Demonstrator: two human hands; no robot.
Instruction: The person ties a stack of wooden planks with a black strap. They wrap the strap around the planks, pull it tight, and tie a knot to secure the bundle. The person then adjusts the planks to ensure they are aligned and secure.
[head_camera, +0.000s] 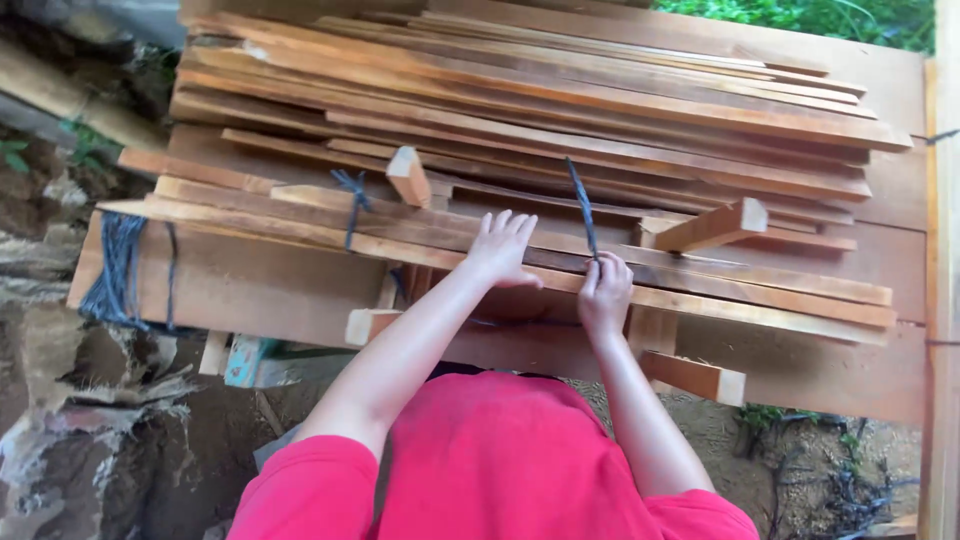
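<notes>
One dark strap (582, 205) in right hand (604, 295)

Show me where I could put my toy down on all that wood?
The flat board between the blue string and the left hand is bare. So is the wide board at far right. The slat pile is crowded, and the right hand pinches a dark strap.

No packages, no labels, no signs, no screens anywhere in view
</notes>
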